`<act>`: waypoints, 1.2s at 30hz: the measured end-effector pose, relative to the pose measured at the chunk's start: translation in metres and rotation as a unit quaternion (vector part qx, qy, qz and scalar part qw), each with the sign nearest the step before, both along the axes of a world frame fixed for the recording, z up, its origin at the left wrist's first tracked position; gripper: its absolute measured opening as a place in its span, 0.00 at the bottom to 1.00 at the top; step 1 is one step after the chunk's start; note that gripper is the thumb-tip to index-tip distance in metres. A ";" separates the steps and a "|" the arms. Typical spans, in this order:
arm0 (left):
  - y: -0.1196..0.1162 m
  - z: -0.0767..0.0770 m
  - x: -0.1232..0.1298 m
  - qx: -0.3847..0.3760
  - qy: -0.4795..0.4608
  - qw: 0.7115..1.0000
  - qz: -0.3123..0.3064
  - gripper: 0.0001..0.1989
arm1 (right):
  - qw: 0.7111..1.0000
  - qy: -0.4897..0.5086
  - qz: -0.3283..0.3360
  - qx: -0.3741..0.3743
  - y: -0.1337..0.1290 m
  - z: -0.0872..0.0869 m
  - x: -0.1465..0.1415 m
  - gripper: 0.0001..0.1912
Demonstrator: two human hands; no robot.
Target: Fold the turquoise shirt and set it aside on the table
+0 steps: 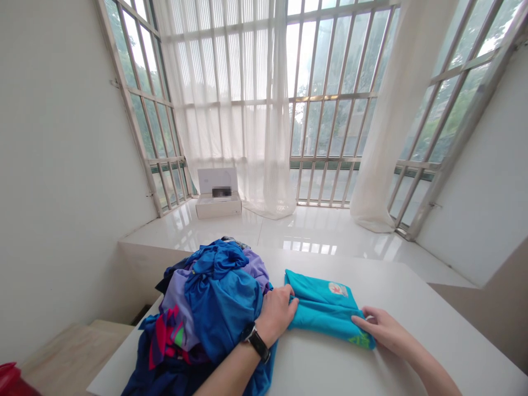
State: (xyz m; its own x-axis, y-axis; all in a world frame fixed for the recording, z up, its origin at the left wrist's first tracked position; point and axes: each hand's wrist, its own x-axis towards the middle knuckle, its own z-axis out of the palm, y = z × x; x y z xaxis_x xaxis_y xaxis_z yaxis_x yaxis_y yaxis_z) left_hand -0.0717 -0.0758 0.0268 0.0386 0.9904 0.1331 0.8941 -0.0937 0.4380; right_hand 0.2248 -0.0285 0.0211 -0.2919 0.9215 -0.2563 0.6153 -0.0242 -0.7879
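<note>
Between the two hands, a folded turquoise T-shirt (324, 305) lies long from one hand to the other; left hand (276, 314), nearer to pile of clothes (210, 308), and right hand (381, 330) both are narrow, pinching its ends.

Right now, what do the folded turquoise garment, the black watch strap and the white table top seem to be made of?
The folded turquoise garment looks like a thin synthetic knit, with soft creases and a slight sheen, though the fibre can't be confirmed. The black watch strap looks like matte rubber or silicone, showing no weave. The white table top seems a smooth laminate or painted board, evenly plain.
</note>
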 end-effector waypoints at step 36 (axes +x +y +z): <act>-0.006 0.006 0.004 0.035 0.026 0.999 0.001 0.07 | 0.979 -0.150 -0.062 0.125 0.010 -0.019 -0.003 0.20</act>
